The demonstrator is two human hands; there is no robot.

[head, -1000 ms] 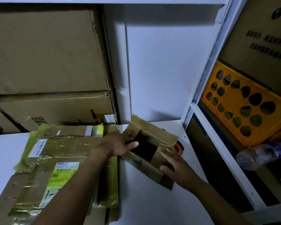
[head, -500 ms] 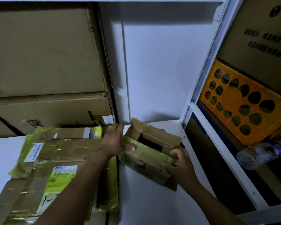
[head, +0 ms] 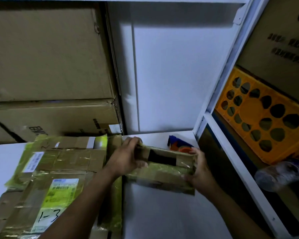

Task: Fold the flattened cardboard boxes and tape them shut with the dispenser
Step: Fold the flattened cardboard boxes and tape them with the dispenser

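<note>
Cardboard box is gripped at its ends by left hand and right hand, flaps half-folded, unsealed; dispenser behind it untouched.

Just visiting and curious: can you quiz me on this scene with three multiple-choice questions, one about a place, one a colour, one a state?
1. Where is the tape dispenser?
A. behind the small box, on the white table
B. on the floor
C. hanging on the wall

2. What colour is the holed crate on the side shelf?
A. green
B. orange
C. black

3. How is the small box's top?
A. taped shut
B. open
C. crushed flat

Answers: 1 A, it peeks over the box's far edge. 2 B, its face is plainly orange. 3 B, a dark gap shows between the flaps, while the left hand and right hand grip its ends.
</note>
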